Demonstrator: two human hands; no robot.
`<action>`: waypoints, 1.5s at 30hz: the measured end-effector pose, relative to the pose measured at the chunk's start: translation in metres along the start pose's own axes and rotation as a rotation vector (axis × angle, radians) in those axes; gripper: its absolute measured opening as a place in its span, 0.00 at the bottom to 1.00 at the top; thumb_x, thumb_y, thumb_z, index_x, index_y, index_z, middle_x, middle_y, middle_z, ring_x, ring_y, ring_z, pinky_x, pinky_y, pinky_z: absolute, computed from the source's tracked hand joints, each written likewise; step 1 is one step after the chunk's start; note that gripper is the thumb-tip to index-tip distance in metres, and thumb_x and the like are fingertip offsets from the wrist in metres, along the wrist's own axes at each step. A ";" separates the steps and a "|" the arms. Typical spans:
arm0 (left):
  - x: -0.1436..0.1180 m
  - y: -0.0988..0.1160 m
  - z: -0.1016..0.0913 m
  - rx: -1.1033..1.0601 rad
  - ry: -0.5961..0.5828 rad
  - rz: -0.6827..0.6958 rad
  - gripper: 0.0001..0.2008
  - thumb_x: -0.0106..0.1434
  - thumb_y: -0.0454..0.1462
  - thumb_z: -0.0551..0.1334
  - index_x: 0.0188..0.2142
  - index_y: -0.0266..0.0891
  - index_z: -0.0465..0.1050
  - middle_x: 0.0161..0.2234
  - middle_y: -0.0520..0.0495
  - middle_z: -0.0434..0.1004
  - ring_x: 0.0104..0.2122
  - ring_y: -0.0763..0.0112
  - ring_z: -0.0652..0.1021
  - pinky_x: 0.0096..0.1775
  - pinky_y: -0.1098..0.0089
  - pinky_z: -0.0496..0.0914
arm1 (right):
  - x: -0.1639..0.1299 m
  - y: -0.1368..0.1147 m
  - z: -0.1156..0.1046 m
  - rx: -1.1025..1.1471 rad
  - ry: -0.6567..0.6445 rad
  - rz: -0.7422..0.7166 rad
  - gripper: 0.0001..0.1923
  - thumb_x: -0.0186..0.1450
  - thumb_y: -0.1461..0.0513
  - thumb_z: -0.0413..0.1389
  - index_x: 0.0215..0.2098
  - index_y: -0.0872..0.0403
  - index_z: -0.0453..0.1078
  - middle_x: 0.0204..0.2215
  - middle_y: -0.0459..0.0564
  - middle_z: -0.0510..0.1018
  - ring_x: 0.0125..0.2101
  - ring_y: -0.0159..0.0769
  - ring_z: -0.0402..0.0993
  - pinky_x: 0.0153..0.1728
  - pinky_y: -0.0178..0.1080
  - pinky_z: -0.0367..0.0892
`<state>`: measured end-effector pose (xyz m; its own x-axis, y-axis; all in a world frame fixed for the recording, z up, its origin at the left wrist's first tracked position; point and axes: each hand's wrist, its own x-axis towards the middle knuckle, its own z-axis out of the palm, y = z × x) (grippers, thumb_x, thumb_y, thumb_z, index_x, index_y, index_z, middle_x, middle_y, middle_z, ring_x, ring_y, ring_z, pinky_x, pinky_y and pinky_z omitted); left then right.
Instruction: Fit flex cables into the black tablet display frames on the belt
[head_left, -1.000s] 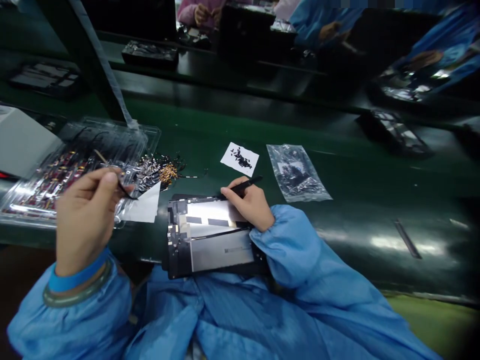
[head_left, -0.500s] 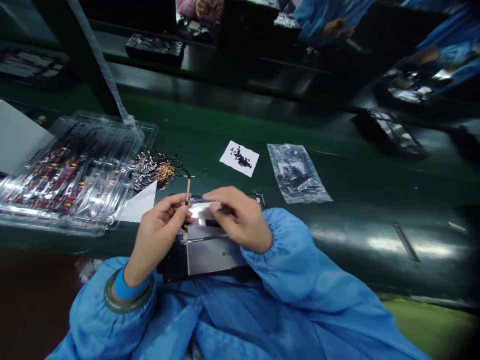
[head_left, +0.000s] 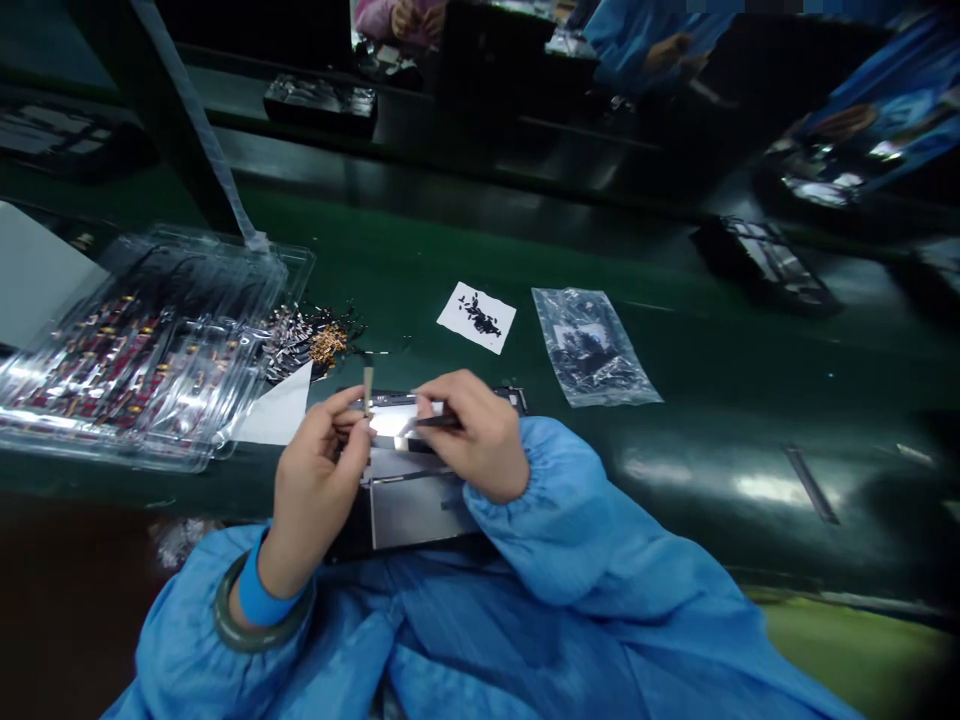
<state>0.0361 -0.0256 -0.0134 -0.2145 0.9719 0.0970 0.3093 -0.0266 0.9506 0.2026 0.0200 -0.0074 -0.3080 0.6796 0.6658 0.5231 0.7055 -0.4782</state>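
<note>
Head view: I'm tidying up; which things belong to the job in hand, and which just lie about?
In use:
thin strip, in the left hand
dark tool, in the right hand
opened device, beneath both hands

Apparently just lying about:
clear plastic bag
dark bar

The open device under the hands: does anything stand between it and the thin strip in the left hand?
Nothing visible does. The left hand holds the thin strip near the left end of the open device, which it partly hides. The right hand, with a dark tool, is to the strip's right, not between.
</note>
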 end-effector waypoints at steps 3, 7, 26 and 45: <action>0.004 0.005 -0.002 -0.150 -0.003 -0.175 0.15 0.58 0.41 0.65 0.43 0.36 0.74 0.30 0.48 0.78 0.30 0.70 0.79 0.33 0.72 0.74 | -0.001 0.000 -0.005 0.042 0.062 0.030 0.06 0.65 0.67 0.53 0.35 0.52 0.72 0.29 0.47 0.79 0.31 0.32 0.76 0.32 0.33 0.72; 0.001 0.008 0.004 -0.129 -0.016 -0.070 0.17 0.60 0.40 0.63 0.48 0.36 0.72 0.32 0.47 0.79 0.31 0.71 0.79 0.35 0.72 0.74 | -0.005 -0.005 0.002 -0.044 -0.088 -0.230 0.09 0.67 0.67 0.52 0.43 0.55 0.73 0.37 0.52 0.82 0.37 0.36 0.79 0.39 0.35 0.74; -0.003 0.017 0.001 -0.630 -0.128 -0.400 0.13 0.49 0.43 0.73 0.30 0.39 0.79 0.43 0.42 0.80 0.33 0.70 0.78 0.36 0.71 0.75 | -0.001 -0.012 -0.001 0.227 -0.068 0.038 0.03 0.65 0.65 0.56 0.32 0.52 0.70 0.28 0.46 0.78 0.29 0.30 0.74 0.29 0.32 0.70; -0.011 0.018 0.006 -0.234 0.048 -0.134 0.12 0.54 0.44 0.68 0.34 0.39 0.78 0.35 0.46 0.78 0.33 0.69 0.79 0.37 0.72 0.75 | 0.012 -0.031 0.002 0.293 -0.013 0.237 0.06 0.66 0.63 0.55 0.34 0.52 0.74 0.31 0.44 0.82 0.30 0.29 0.79 0.33 0.32 0.74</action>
<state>0.0493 -0.0351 0.0008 -0.2844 0.9584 -0.0255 0.0537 0.0425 0.9977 0.1810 0.0071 0.0145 -0.2163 0.8323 0.5104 0.3320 0.5544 -0.7632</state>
